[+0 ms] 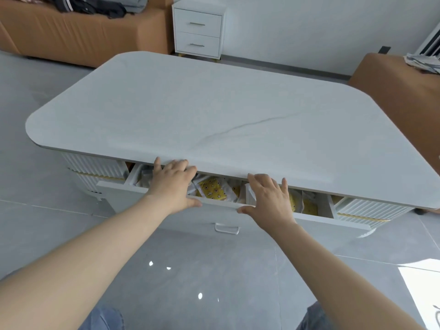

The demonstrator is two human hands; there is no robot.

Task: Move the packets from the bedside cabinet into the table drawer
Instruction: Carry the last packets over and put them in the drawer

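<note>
White worktop (214,110): fills the middle, with a grey vein across it.
Drawer (190,217): open under the worktop's 6 o'clock edge.
Packets (214,191): yellow and white, inside the drawer.
Left hand (171,184): fingers extended into the drawer, thumb on its front rim, gripping nothing.
Right hand (269,201): fingers spread flat over the packets.
Bedside cabinet (197,32): at 12 o'clock, its drawers closed.

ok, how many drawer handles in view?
3: upper handle and lower handle on the bedside cabinet, third handle on the open table drawer's front. Others may be hidden.
</note>
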